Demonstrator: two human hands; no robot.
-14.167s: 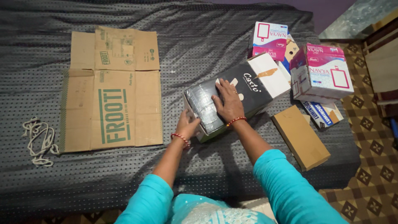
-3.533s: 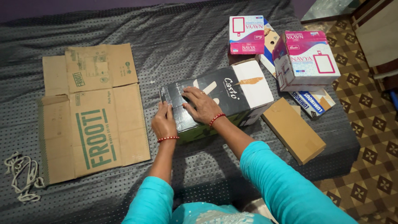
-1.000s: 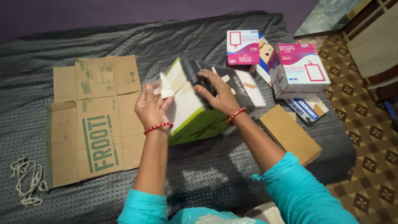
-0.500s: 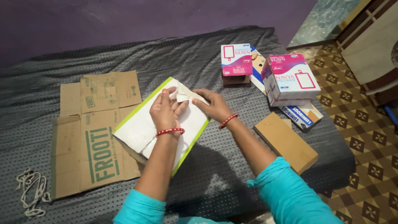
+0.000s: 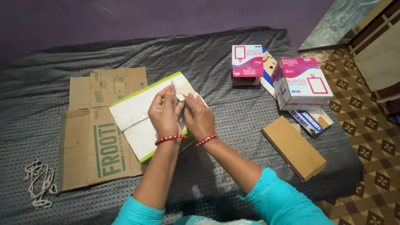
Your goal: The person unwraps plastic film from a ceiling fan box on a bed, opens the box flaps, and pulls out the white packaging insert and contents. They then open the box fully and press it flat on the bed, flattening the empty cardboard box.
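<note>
Mid-frame on the bed (image 5: 233, 104), both hands are pinching a flap of the white box with green edges (image 5: 137, 118): left hand (image 5: 166, 114) and right hand (image 5: 199, 118) clamped on it side by side. Flattened brown cardboard (image 5: 89, 137) lies just left, pink boxes (image 5: 302, 81) upper right

Right half of the flattened white box (image 5: 135, 121) behind both hands; elbows below the frame edge.

We see bare bedcover (image 5: 216, 71) ahead; flattened cardboard (image 5: 89, 137) crowds left, pink boxes (image 5: 302, 81) and brown box (image 5: 293, 148) block right.
</note>
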